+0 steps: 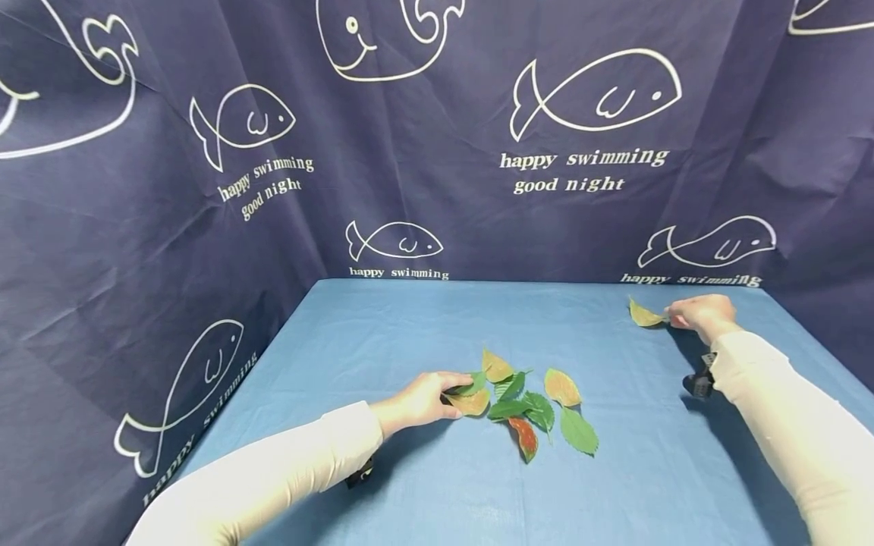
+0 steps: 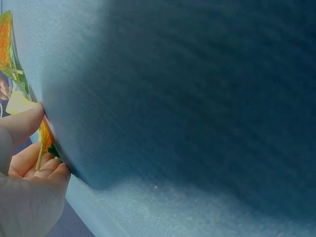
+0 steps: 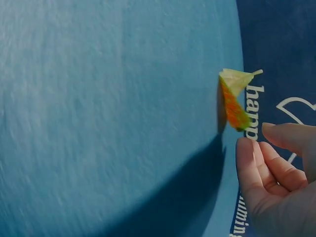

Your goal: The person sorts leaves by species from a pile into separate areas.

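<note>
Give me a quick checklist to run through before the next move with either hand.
1. Right hand beside the lone yellow leaf: ok.
2. Right fingers pinching that leaf: not ok; the thumb stands apart from them.
3. Left hand at the leaf cluster: ok.
4. Left hand's hold firm: cannot tell; contact partly hidden.
5. Lone yellow leaf apart from the leaf cluster: ok.
</note>
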The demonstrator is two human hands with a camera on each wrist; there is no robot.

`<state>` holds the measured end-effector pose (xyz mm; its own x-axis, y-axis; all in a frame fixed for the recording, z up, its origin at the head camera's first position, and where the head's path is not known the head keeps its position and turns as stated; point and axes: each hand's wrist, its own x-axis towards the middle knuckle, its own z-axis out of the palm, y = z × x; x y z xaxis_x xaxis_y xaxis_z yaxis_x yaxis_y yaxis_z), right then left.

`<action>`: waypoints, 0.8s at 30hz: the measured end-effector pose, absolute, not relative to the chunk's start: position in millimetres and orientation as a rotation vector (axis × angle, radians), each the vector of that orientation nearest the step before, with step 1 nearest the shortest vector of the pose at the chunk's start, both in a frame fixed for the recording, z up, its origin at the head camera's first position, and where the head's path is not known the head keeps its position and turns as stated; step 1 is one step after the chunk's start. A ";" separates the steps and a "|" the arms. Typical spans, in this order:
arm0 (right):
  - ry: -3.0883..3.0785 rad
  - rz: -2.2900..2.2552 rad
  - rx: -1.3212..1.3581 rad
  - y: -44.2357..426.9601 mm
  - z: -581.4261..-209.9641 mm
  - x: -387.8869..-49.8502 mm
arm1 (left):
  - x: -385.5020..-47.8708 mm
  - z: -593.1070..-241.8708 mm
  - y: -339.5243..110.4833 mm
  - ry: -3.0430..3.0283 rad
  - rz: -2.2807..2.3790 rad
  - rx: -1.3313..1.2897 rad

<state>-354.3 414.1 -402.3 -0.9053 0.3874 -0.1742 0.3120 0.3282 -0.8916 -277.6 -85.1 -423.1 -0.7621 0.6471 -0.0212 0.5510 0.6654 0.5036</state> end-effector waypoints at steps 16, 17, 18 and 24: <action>-2.586 1.516 -0.465 414.7 -385.0 -348.0 | -276.3 -416.6 -84.8 2.682 0.712 0.989; -2.590 1.513 -0.457 414.0 -384.7 -348.1 | -276.2 -416.7 -84.7 2.681 0.719 0.982; -2.582 1.533 -0.448 413.7 -384.5 -348.4 | -276.1 -416.8 -84.7 2.681 0.723 0.976; -2.545 1.638 -0.423 410.5 -384.0 -347.1 | -275.3 -418.0 -84.6 2.687 0.692 0.978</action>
